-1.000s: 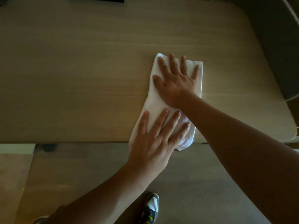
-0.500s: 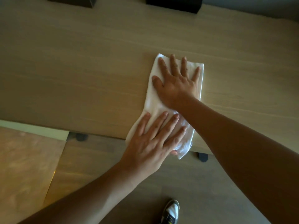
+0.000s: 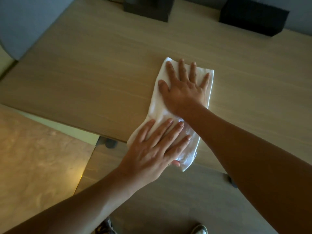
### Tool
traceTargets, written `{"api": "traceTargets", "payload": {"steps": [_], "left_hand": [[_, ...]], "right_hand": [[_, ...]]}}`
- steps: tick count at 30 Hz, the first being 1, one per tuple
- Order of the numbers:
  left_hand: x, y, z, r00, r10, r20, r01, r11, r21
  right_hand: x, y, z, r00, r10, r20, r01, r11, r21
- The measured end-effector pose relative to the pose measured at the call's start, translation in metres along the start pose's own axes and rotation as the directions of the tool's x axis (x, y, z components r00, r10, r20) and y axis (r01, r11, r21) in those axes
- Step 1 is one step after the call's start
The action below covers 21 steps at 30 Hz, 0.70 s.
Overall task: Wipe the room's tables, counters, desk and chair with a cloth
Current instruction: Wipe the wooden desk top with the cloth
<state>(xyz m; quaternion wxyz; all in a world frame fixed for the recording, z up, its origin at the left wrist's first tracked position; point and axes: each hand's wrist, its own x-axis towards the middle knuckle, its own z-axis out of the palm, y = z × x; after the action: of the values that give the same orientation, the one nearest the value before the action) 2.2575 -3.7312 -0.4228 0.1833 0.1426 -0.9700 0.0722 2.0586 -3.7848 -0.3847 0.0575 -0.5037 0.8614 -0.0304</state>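
Observation:
A folded white cloth (image 3: 156,107) lies flat on the light wooden table (image 3: 94,68), its near end hanging a little over the front edge. My right hand (image 3: 184,88) presses on the far half of the cloth with spread, straight fingers. My left hand (image 3: 157,149) presses on the near half at the table's edge, fingers straight; its thumb tip shows under the cloth's overhanging end.
Two dark boxes (image 3: 148,7) (image 3: 253,16) stand at the table's far edge. A grey wall or panel (image 3: 22,27) rises at the far left. A lower lit wooden surface (image 3: 37,159) sits left of the table. My shoes (image 3: 199,229) are on the wooden floor below.
Both hands have slid the cloth leftward along the table, staying flat on it. The view has swung, so the dark boxes and the left corner now show.

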Motion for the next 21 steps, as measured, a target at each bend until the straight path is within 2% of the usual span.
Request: {"api": "traceTargets", "payload": {"steps": [12, 21], "left_hand": [[-0.071, -0.138, -0.009, 0.996, -0.051, -0.076, 0.053, 0.998, 0.032], [-0.117, -0.223, -0.012, 0.997, -0.058, -0.059, 0.063, 0.994, 0.084]], "right_hand": [[0.054, -0.155, 0.018, 0.998, -0.058, -0.018, 0.058, 0.998, 0.009], [0.086, -0.250, 0.030, 0.997, -0.074, -0.038, 0.074, 0.997, 0.017]]}}
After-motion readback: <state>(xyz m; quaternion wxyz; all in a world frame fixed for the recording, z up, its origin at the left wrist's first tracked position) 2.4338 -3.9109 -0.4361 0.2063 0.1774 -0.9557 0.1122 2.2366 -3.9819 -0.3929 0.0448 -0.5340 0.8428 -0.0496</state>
